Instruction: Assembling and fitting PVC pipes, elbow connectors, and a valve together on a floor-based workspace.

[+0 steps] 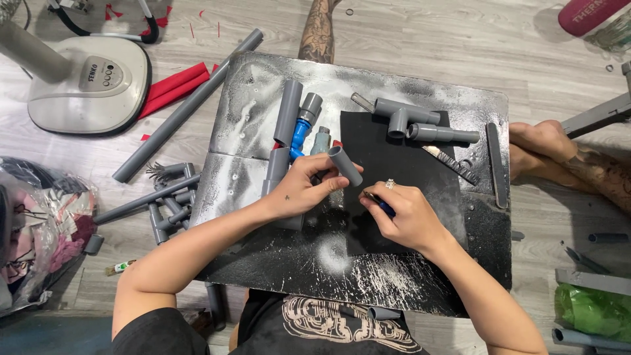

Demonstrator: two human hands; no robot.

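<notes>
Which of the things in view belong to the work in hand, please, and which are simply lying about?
In hand:
- short grey pipe piece, left hand
- dark blue-tipped tool, right hand
- black sheet

Lying about:
- fan base
- long grey pipe
- red scraps
- green bag

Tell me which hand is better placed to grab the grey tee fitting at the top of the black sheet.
Right, probably. The right hand lies on the black sheet, nearer the grey tee fitting, gripping only a small tool. The left hand holds a short grey pipe piece.
</notes>
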